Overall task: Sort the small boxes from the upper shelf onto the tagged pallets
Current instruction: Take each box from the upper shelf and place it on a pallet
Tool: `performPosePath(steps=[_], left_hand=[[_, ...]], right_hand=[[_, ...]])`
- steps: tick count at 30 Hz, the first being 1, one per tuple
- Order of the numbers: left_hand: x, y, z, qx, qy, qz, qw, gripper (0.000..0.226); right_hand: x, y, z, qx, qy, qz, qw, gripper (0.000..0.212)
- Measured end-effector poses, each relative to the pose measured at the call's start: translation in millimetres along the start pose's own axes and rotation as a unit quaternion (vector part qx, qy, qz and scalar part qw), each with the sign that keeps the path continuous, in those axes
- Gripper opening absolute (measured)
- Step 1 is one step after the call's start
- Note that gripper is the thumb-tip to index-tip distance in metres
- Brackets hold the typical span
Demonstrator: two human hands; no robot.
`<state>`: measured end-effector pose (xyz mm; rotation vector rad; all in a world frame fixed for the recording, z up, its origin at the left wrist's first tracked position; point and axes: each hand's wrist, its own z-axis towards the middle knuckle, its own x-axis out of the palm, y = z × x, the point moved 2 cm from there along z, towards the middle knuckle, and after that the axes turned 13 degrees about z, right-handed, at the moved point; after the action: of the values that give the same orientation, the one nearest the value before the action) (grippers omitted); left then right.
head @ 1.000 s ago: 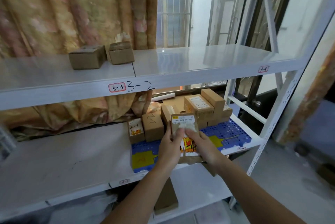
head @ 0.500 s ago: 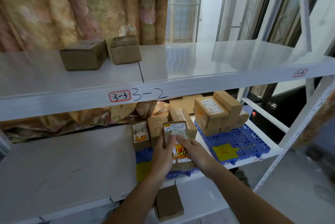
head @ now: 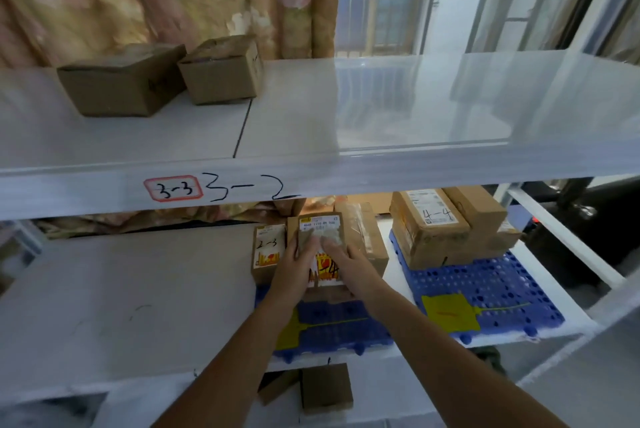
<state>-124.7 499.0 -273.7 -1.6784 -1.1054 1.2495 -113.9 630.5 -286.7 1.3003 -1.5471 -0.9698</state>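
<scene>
My left hand [head: 297, 263] and my right hand [head: 350, 259] hold a small labelled cardboard box [head: 320, 225] between them, low over the left blue pallet [head: 346, 318] on the middle shelf. The left thumb lies on the box's left edge, and fingers of both hands cover its label. It stands between a box marked 2-3 [head: 268, 247] and a taped box [head: 369, 233]. A yellow tag [head: 289, 330] lies on this pallet. Two small brown boxes [head: 117, 84] [head: 221, 72] sit on the upper shelf [head: 381, 108] at the left.
The right blue pallet [head: 491, 285] has a yellow tag [head: 450, 313] and stacked boxes, one marked 4-4 [head: 429, 223]. The upper shelf's front edge reads 3-3 [head: 173, 188] and 3-2. A curtain hangs behind. Another box [head: 325, 389] lies on the shelf below.
Both hands have carried the labelled box forward and down, in among the boxes on the left pallet. The view has moved closer to the shelves.
</scene>
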Motion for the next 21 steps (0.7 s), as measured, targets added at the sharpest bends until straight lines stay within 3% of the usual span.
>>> performPosePath(steps=[3, 9, 11, 13, 14, 16, 17, 21], left_hand=[[-3, 6, 13, -0.044, -0.032, -0.011, 0.998, 0.064], [-27, 26, 46, -0.100, -0.102, -0.027, 0.989, 0.074], [-36, 27, 53, -0.091, -0.121, -0.023, 0.988, 0.061], [-49, 30, 60, -0.083, -0.139, -0.002, 0.987, 0.055], [-55, 32, 64, -0.081, -0.147, 0.007, 0.986, 0.053], [-66, 38, 75, -0.082, -0.150, 0.012, 0.985, 0.051], [-72, 38, 78, -0.079, -0.146, 0.010, 0.986, 0.053], [-89, 46, 96, -0.065, -0.129, 0.018, 0.989, 0.056]], right_hand=[[2, 4, 13, -0.024, 0.024, -0.010, 0.999, 0.061], [26, 2, 28, -0.022, 0.067, -0.055, 0.996, 0.040], [35, 2, 32, -0.042, 0.063, -0.096, 0.993, 0.057], [42, -6, 44, -0.066, 0.061, -0.151, 0.984, 0.096], [47, -7, 47, -0.073, 0.061, -0.169, 0.981, 0.096], [58, -6, 50, -0.089, 0.053, -0.187, 0.977, 0.068], [63, -3, 50, -0.099, 0.046, -0.192, 0.975, 0.065], [80, 4, 64, -0.114, 0.057, -0.233, 0.964, 0.093]])
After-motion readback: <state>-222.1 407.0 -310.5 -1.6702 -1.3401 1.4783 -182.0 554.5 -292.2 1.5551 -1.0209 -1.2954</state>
